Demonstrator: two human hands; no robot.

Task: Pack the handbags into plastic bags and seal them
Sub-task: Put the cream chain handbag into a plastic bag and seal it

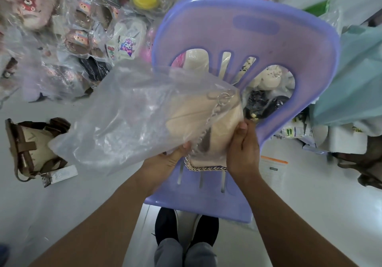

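Where the bottom edge of the frame cuts across grey trouser legs, two dark shoes (186, 228) stand on the pale floor (310, 215), just in front of the seat of a lilac plastic chair (244, 41). Both bare forearms reach up to the centre of the frame above that seat. The left grip (171, 159) is closed on the mouth edge of a clear plastic bag (128, 113), its fingertips hidden behind the film. The right grip (242, 149) is clamped on the near end of a beige handbag (208, 122), thumb on top and fingers curled round it. The handbag sits partly inside the plastic bag: its far part and a silver ring show through the film, while its near edge and a stretch of chain strap (206, 168) hang out over the seat. The plastic bag billows away toward the left. On the floor at the left edge lies a cream and brown bag (33, 149) with a tag. Farther off, across the upper left, is a heap of wrapped bags (82, 33); more show through the chair back's slots. A teal sack (359, 76) fills the right edge.
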